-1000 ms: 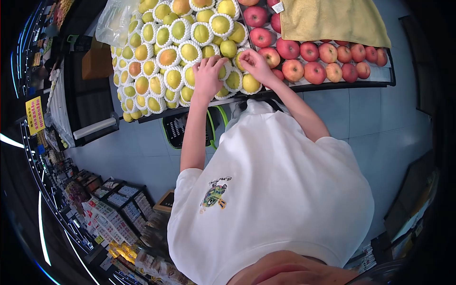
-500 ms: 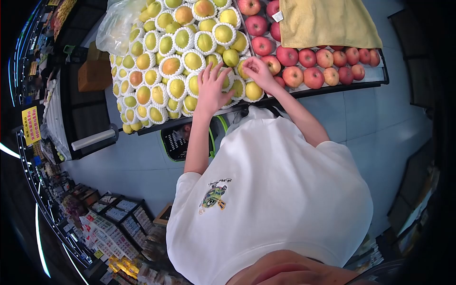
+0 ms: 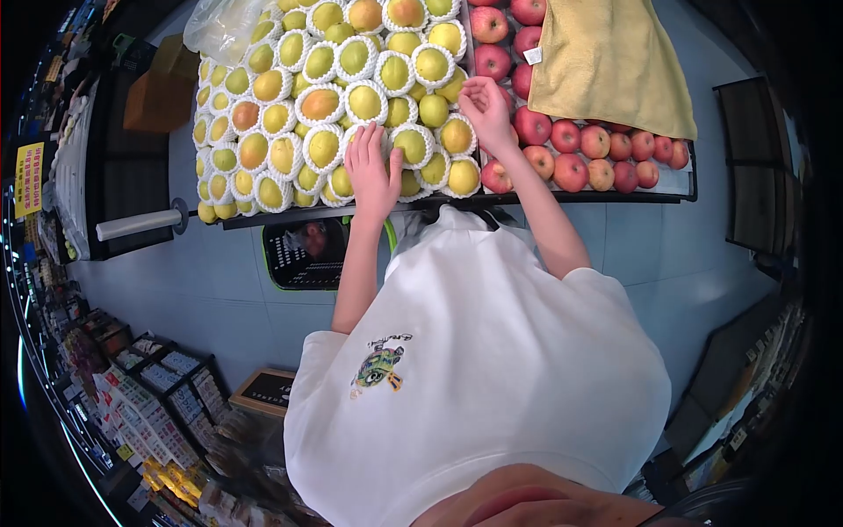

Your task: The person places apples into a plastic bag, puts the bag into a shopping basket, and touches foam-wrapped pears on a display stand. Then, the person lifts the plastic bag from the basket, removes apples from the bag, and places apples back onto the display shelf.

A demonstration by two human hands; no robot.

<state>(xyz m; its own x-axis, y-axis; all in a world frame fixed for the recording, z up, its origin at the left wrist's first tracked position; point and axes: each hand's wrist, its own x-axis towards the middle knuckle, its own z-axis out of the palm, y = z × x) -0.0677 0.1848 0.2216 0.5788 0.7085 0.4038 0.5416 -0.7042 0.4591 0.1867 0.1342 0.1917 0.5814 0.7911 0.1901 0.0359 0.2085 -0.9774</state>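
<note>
Netted pears [image 3: 365, 102] sit tightly packed, leaving little gap between them — the way in is from above. A plastic bag [image 3: 224, 28] blocks their far left corner; a yellow cloth [image 3: 610, 66] covers some apples [image 3: 571, 172] — the front row lies open.

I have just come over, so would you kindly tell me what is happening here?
A person in a white short-sleeved shirt has both bare hands out in front. The left hand is palm down over round yellow-green fruits in white foam nets; any grip is hidden beneath it. The right hand, fingers bent, is near the border between these and the round red apples; no fruit shows in it. A yellow fabric towel lies over some apples.
</note>
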